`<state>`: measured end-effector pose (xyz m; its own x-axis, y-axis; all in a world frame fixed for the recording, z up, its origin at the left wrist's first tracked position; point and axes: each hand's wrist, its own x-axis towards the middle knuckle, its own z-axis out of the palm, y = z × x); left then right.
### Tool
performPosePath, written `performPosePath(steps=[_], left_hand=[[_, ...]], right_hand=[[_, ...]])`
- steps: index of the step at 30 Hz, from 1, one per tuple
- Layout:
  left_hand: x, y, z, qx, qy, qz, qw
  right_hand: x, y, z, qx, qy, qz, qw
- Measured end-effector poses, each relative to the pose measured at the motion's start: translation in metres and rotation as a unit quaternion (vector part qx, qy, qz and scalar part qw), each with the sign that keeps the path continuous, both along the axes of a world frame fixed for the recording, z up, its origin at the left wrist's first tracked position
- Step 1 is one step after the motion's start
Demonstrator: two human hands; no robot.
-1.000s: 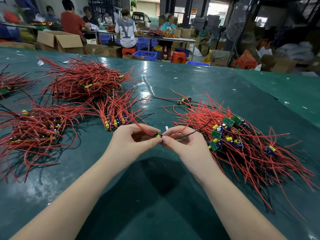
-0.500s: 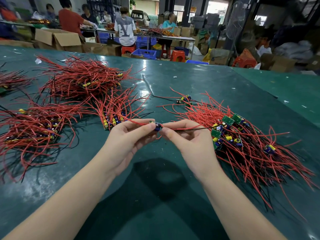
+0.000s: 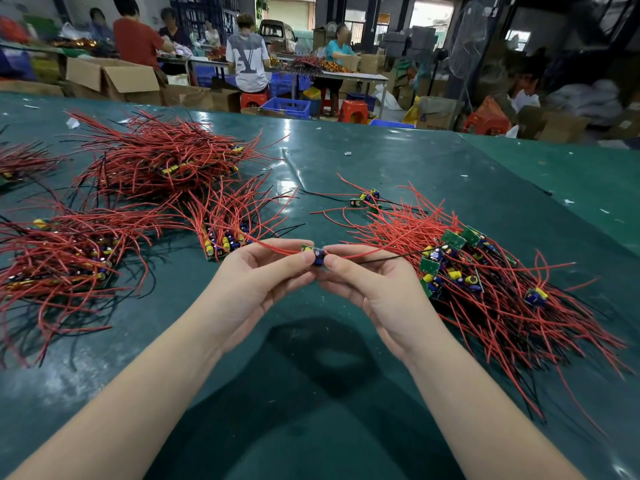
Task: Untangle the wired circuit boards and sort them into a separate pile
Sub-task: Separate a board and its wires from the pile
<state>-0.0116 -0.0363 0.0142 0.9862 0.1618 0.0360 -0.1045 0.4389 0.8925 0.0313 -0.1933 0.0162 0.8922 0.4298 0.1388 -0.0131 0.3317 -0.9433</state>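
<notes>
item 1: small circuit board (image 3: 314, 253), green with a blue capacitor, held up above the desk (image 3: 398, 168) at centre, between both hands. one red wire runs off it to the left, another red wire and a black wire run off to the right toward the tangled heap.

item 2: left hand (image 3: 256, 282), palm turned inward, thumb and fingertips pinching the left side of the board.

item 3: right hand (image 3: 375, 289), thumb and forefinger pinching the right side of the board; remaining fingers loosely curled beneath.

item 4: tangled heap (image 3: 485, 282) of wired boards, right of the hands, lying on the desk. red and black leads fan out toward the near right; green boards with blue and yellow parts cluster at its left edge, near the right hand.

item 5: small sorted bundle (image 3: 228, 233), just beyond the left hand, boards lined up at the near end, red wires fanning away.

item 6: large pile (image 3: 159, 161) of red-wired boards, far left of centre.

item 7: further pile (image 3: 62, 258), near left, red and black leads spread flat.

item 8: a couple of loose boards (image 3: 365, 199), beyond the heap, apart from it.

item 9: desk, dark green glossy covering, small white scraps scattered on it.

item 10: background, several people at other tables, cardboard boxes (image 3: 114, 79), blue crate (image 3: 287, 107), red stools (image 3: 353, 110).
</notes>
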Motion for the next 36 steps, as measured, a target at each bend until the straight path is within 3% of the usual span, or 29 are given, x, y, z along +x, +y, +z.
performPosePath(steps=[8,15,23,36], left_hand=[[-0.001,0.003,0.001,0.033,0.005,-0.003,0.999],[0.0,0.007,0.003,-0.002,0.026,-0.037,0.999],[0.0,0.008,0.001,-0.028,0.033,-0.056,0.998],[0.0,0.012,0.0,-0.019,0.032,-0.083,0.996]], right_hand=[[0.002,-0.002,0.001,0.007,0.04,0.039,0.998],[0.003,-0.003,0.002,0.02,0.033,0.053,0.998],[0.003,-0.005,0.006,0.021,0.097,0.096,0.99],[0.001,-0.007,0.005,-0.001,0.073,0.125,0.989]])
